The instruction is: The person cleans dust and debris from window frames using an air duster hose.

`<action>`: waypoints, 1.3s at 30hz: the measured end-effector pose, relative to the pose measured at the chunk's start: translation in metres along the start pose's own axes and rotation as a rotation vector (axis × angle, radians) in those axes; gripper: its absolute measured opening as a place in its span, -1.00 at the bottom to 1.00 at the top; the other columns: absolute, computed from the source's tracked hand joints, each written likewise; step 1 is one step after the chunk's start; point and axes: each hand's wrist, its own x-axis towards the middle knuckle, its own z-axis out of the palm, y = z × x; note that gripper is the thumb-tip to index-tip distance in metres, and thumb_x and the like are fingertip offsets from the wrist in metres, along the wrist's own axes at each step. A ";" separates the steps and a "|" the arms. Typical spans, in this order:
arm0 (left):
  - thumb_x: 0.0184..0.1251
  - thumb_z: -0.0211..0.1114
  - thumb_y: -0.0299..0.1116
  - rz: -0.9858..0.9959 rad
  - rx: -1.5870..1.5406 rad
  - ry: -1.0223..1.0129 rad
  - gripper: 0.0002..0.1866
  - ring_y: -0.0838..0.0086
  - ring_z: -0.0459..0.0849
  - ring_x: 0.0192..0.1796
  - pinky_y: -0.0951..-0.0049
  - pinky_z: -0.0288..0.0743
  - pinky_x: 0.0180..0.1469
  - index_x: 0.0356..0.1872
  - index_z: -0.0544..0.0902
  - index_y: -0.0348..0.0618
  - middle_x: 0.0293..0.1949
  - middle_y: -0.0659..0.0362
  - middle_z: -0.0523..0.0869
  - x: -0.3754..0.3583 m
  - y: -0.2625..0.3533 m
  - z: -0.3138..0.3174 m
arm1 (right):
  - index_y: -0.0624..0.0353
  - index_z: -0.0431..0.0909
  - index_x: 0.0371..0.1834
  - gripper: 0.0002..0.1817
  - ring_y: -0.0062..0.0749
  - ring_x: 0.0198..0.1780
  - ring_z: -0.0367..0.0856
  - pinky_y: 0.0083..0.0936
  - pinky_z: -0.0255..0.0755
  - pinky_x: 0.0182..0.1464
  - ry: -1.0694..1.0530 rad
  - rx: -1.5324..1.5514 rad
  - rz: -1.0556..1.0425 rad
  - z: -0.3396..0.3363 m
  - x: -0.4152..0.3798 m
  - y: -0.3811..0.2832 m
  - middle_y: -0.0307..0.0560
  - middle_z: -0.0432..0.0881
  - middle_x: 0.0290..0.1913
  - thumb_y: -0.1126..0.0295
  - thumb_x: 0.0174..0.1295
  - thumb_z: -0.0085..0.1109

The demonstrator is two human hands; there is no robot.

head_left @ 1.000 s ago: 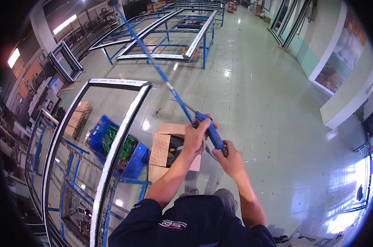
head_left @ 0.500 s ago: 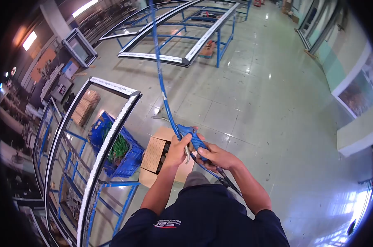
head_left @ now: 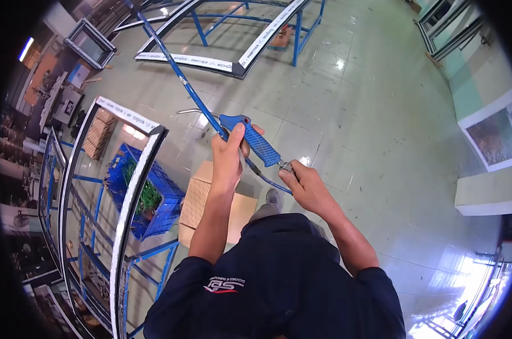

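My left hand point(head_left: 229, 153) grips the body of a blue air blow gun point(head_left: 255, 142), thumb on top near its head; a thin metal nozzle point(head_left: 189, 111) sticks out to the left. My right hand point(head_left: 299, 179) pinches the metal fitting point(head_left: 286, 166) at the base of the gun's handle. A blue air hose point(head_left: 171, 59) runs from the hands up and to the left, out of the top of the picture, and loops under the handle.
A black-and-white window frame point(head_left: 132, 186) lies on a blue steel stand at the left. Under it sit a blue crate of green parts point(head_left: 147, 195) and a cardboard box point(head_left: 196, 203). Another frame on a blue stand point(head_left: 233, 63) is ahead. Glossy tiled floor point(head_left: 380, 113) stretches right.
Both hands have lifted the blow gun higher and away from my body. My right hand slid from the handle to the fitting at its end. The camera tilted further down.
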 end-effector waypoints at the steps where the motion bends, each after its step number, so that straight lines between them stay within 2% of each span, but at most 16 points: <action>1: 0.49 0.21 -0.12 -0.001 -0.022 -0.027 -0.61 0.67 0.42 -0.59 0.61 0.21 -0.57 -0.01 0.58 -0.31 -0.25 0.00 0.77 0.017 0.001 0.004 | 0.31 0.41 -0.34 -0.46 -0.25 -0.53 0.40 -0.28 0.29 -0.43 -0.062 0.093 0.046 -0.009 0.016 0.000 0.00 0.40 -0.61 -0.06 0.44 0.07; 3: 0.49 0.21 -0.08 -0.015 -0.068 -0.048 -0.57 0.66 0.42 -0.59 0.60 0.22 -0.56 0.04 0.55 -0.30 -0.24 0.02 0.75 0.039 -0.004 0.005 | 0.28 0.43 -0.33 -0.47 -0.48 -0.58 0.34 -0.40 0.23 -0.51 -0.196 0.283 0.133 -0.025 0.040 -0.001 -0.20 0.34 -0.64 -0.07 0.48 0.02; 6: 0.47 0.22 -0.08 -0.025 -0.110 -0.074 -0.56 0.65 0.43 -0.57 0.59 0.23 -0.54 0.05 0.55 -0.31 -0.24 0.02 0.75 0.070 -0.014 0.003 | 0.21 0.46 -0.32 -0.50 -0.72 -0.63 0.19 -0.60 0.06 -0.60 -0.446 0.679 0.375 -0.048 0.073 -0.002 -0.40 0.26 -0.61 -0.05 0.53 -0.05; 9: 0.45 0.25 -0.09 -0.059 -0.176 -0.090 -0.56 0.64 0.43 -0.53 0.58 0.24 -0.51 0.03 0.56 -0.33 -0.24 -0.02 0.76 0.097 -0.023 -0.003 | 0.22 0.50 -0.23 -0.55 -0.79 -0.66 0.08 -0.71 -0.06 -0.64 -0.538 0.778 0.396 -0.056 0.107 0.011 -0.42 0.25 -0.61 -0.01 0.54 -0.05; 15: 0.50 0.18 -0.04 -0.024 -0.008 -0.035 -0.57 0.67 0.46 -0.51 0.65 0.21 -0.56 0.00 0.58 -0.28 -0.17 -0.04 0.78 0.152 -0.040 0.004 | 0.29 0.52 -0.09 -0.62 -0.80 -0.63 0.15 -0.73 -0.01 -0.63 -0.477 0.610 0.309 -0.088 0.172 0.037 -0.39 0.35 -0.55 0.11 0.51 0.01; 21: 0.52 0.17 -0.09 -0.081 0.151 0.043 -0.64 0.74 0.41 -0.52 0.71 0.17 -0.57 -0.11 0.61 -0.25 -0.17 -0.06 0.79 0.197 -0.049 0.033 | 0.23 0.55 -0.27 -0.63 -0.76 -0.59 0.17 -0.63 0.08 -0.55 -0.365 0.320 0.123 -0.125 0.223 0.080 -0.40 0.34 -0.60 0.11 0.47 0.03; 25: 0.47 0.25 -0.08 -0.084 0.090 0.104 -0.66 0.78 0.35 -0.56 0.70 0.16 -0.57 -0.19 0.66 -0.21 -0.18 0.06 0.82 0.219 -0.054 0.053 | 0.25 0.53 -0.29 -0.62 -0.76 -0.57 0.15 -0.63 0.05 -0.52 -0.369 0.341 0.116 -0.145 0.249 0.093 -0.42 0.31 -0.61 0.11 0.46 0.05; 29: 0.45 0.28 -0.09 -0.107 0.129 0.149 -0.68 0.75 0.31 -0.60 0.70 0.17 -0.56 -0.26 0.61 -0.19 -0.16 0.05 0.82 0.227 -0.071 0.057 | 0.25 0.53 -0.29 -0.62 -0.77 -0.57 0.13 -0.62 0.02 -0.52 -0.448 0.390 0.132 -0.161 0.273 0.107 -0.44 0.28 -0.62 0.10 0.46 0.07; 30: 0.43 0.31 -0.10 -0.120 0.105 0.171 -0.67 0.74 0.27 -0.60 0.67 0.14 -0.58 -0.26 0.63 -0.22 -0.24 0.12 0.80 0.227 -0.070 0.060 | 0.24 0.53 -0.28 -0.62 -0.78 -0.58 0.11 -0.61 -0.03 -0.54 -0.492 0.422 0.154 -0.163 0.279 0.111 -0.46 0.27 -0.63 0.10 0.47 0.06; 33: 0.42 0.33 -0.11 -0.104 0.023 0.209 -0.67 0.74 0.25 -0.61 0.64 0.10 -0.59 -0.23 0.65 -0.25 -0.39 0.22 0.73 0.231 -0.061 0.072 | 0.21 0.48 -0.30 -0.64 -0.69 -0.52 0.28 -0.63 0.17 -0.49 -0.684 0.517 0.311 -0.179 0.300 0.112 -0.37 0.35 -0.56 0.09 0.45 0.10; 36: 0.44 0.31 -0.17 -0.150 0.015 0.127 -0.69 0.75 0.23 -0.61 0.63 0.06 -0.59 -0.13 0.67 -0.26 -0.41 0.28 0.68 0.237 -0.060 0.072 | 0.25 0.47 -0.07 -0.66 -0.66 -0.49 0.47 -0.67 0.25 -0.53 -0.827 0.522 0.249 -0.182 0.319 0.116 -0.33 0.47 -0.47 0.14 0.44 0.11; 38: 0.47 0.27 -0.21 -0.250 0.062 -0.007 -0.70 0.76 0.22 -0.61 0.64 0.05 -0.58 -0.03 0.66 -0.25 -0.39 0.29 0.70 0.237 -0.073 0.079 | 0.28 0.43 0.03 -0.63 -0.62 -0.41 0.59 -0.69 0.28 -0.55 -0.817 0.576 0.202 -0.177 0.330 0.091 -0.27 0.55 -0.38 0.17 0.43 0.12; 39: 0.48 0.25 -0.22 -0.302 0.078 -0.076 -0.70 0.76 0.22 -0.61 0.64 0.04 -0.58 0.02 0.65 -0.25 -0.37 0.30 0.70 0.238 -0.083 0.083 | 0.30 0.42 0.07 -0.62 -0.60 -0.37 0.65 -0.69 0.28 -0.58 -0.837 0.555 0.161 -0.177 0.340 0.085 -0.21 0.61 -0.27 0.20 0.42 0.13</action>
